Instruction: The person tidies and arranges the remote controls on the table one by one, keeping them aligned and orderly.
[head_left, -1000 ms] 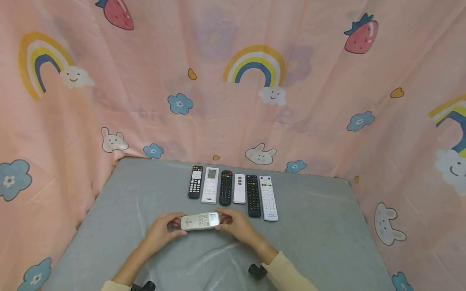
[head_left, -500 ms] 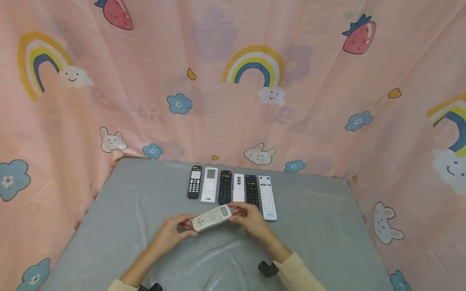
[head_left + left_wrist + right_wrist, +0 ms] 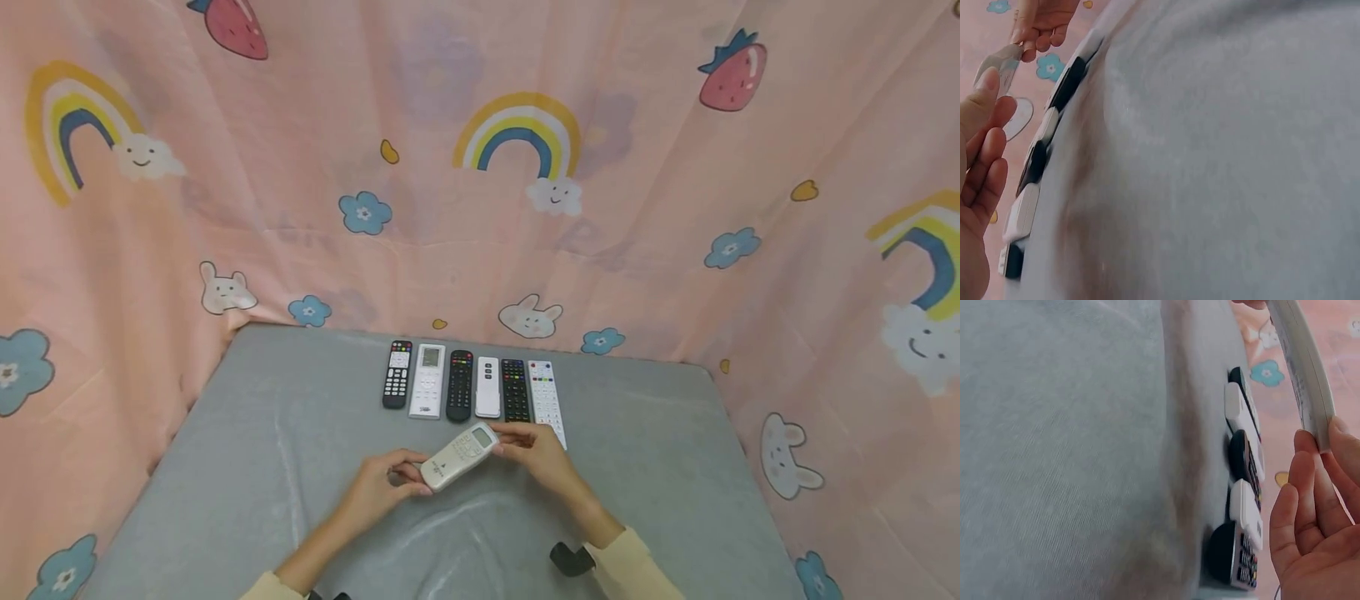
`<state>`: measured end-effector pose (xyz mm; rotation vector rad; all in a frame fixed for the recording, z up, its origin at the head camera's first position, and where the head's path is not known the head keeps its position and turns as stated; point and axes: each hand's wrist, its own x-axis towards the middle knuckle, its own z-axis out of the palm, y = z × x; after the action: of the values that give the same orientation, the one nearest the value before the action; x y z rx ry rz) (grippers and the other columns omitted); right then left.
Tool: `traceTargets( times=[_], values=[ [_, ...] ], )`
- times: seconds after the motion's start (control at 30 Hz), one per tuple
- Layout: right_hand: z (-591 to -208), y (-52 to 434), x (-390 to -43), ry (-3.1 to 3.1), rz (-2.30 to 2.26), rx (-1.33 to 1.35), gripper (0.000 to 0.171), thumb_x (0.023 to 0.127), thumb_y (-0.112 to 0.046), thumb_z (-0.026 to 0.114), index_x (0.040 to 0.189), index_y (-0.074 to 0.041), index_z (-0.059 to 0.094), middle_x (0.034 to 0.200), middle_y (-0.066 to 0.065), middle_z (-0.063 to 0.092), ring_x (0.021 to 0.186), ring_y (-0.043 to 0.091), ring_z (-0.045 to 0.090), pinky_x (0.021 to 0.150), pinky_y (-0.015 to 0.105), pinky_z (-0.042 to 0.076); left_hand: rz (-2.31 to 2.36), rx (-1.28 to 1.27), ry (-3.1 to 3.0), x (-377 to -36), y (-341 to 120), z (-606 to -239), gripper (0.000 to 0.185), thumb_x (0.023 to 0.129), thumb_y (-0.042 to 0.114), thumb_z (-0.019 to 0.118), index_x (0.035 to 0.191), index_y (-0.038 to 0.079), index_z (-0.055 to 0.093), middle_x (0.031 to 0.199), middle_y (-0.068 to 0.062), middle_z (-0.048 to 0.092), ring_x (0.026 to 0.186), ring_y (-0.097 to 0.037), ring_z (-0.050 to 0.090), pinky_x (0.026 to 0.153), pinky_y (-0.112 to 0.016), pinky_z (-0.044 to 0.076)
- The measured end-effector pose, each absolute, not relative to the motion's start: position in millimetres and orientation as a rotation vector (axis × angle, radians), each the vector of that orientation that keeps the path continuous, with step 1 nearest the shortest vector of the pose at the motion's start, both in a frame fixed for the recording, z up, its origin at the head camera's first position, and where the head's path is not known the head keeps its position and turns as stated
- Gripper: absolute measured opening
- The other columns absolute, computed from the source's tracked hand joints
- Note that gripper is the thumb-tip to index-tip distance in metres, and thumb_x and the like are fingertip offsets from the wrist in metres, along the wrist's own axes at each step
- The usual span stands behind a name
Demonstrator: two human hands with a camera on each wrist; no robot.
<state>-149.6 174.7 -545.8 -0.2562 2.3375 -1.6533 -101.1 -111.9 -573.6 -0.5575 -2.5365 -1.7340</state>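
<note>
Between my two hands is a cream-white remote control [image 3: 459, 457] with a small grey screen, its screen end tilted up toward the right. My left hand [image 3: 384, 485] pinches its lower end between thumb and fingers. The screen end is pinched by my right hand [image 3: 542, 454]. In the right wrist view the remote [image 3: 1302, 369] is seen edge-on, raised off the table, with the right thumb and fingertips at its end. The left wrist view shows the left thumb on the remote [image 3: 1002, 62].
Behind the hands, several remotes lie side by side on the grey-covered table [image 3: 247, 433]: a black one [image 3: 397, 375] at the left end, a white one [image 3: 547, 396] at the right end, partly hidden by the right hand. A pink patterned curtain [image 3: 420, 275] hangs behind.
Both hands have carried the cream-white remote to the right. It has turned from nearly level to slanting, with its screen end upward. The row of remotes has stayed in place.
</note>
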Motion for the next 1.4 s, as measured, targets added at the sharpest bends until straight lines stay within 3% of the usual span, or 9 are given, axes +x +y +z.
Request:
traceTargets(
  times=[0.27,0.73,1.07,1.23,1.4],
  values=[
    [-546.8,200.5,-151.1,2.297,-1.793,-0.131,0.036,0.089,-0.011,0.072,0.122,0.004,0.066,0.116,0.024,0.071,0.086,-0.001,0.069,0.079,0.023,0.057,-1.774,-0.627,-2.547,-110.9,-82.9,-573.8,0.037,0.075,0.023,0.082,0.107,0.009,0.072,0.085,0.0,0.078,0.077,0.001,0.069,0.081,-0.023,0.055],
    [-535.0,255.7,-155.9,2.473,-1.7,0.073,0.037,0.098,-0.019,0.062,0.13,0.0,0.063,0.127,0.023,0.066,0.085,0.005,0.066,0.08,0.026,0.056,-1.637,-0.814,-2.521,-133.2,-10.5,-565.2,0.032,0.08,0.021,0.079,0.107,0.006,0.073,0.092,-0.005,0.078,0.079,-0.005,0.072,0.073,-0.018,0.056],
    [-528.6,287.8,-171.7,2.551,-1.752,0.18,0.04,0.098,-0.025,0.062,0.13,0.0,0.062,0.102,-0.009,0.072,0.085,0.006,0.067,0.077,0.022,0.055,-1.405,-0.869,-2.596,-151.6,39.4,-557.1,0.035,0.081,0.031,0.078,0.11,0.012,0.073,0.093,0.003,0.077,0.082,0.003,0.068,0.071,-0.01,0.051],
    [-528.1,298.6,-183.6,2.585,-1.702,0.185,0.042,0.099,-0.028,0.06,0.133,-0.003,0.061,0.106,-0.002,0.073,0.081,0.003,0.065,0.075,0.022,0.055,-1.273,-0.86,-2.602,-158.6,57.4,-550.9,0.047,0.081,0.034,0.077,0.123,0.013,0.069,0.095,0.005,0.078,0.083,0.0,0.068,0.073,-0.013,0.051],
    [-529.0,308.2,-198.2,2.603,-1.63,0.167,0.04,0.102,-0.025,0.055,0.135,-0.003,0.059,0.114,0.009,0.071,0.083,0.006,0.065,0.076,0.026,0.056,-1.116,-0.873,-2.587,-166.7,73.1,-550.7,0.046,0.083,0.034,0.076,0.125,0.017,0.069,0.095,0.006,0.077,0.086,-0.004,0.068,0.075,-0.017,0.052]
  ],
)
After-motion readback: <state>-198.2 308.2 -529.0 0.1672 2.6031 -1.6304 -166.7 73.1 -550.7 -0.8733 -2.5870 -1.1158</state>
